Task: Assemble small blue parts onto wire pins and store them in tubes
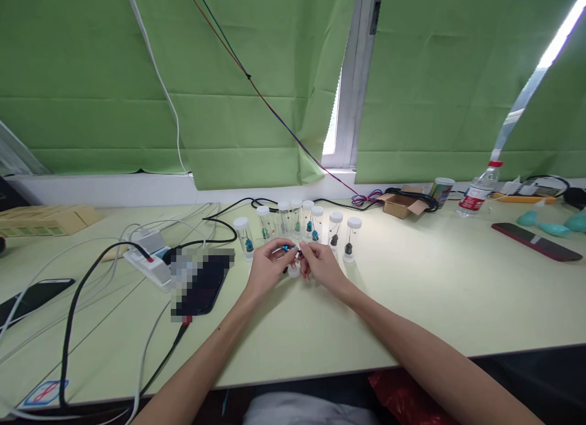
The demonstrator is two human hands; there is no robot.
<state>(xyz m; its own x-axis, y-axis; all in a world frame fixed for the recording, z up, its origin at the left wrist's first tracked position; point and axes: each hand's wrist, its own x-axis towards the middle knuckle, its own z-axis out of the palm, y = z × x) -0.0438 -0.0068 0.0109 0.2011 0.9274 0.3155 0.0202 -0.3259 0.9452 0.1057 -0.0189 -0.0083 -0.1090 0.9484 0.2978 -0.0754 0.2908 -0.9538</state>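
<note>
My left hand (269,265) is closed in a pinch around a small shiny blue piece (287,248). Right beside it, the fingertips of my right hand (323,267) pinch a tiny dark part at the end of that piece; its exact kind is too small to tell. Just behind both hands stand several clear vials with white caps, some holding blue or green bits, such as the left vial (244,237), and others dark ones, such as the right vial (351,238). Partly hidden under my fingers is a white round cap or base (293,271).
A phone (213,281) and a white power strip (149,267) with cables lie to the left. Toward the back right are an open cardboard box (399,206), a can (442,192) and a water bottle (477,193). A dark red flat case (535,242) lies far right.
</note>
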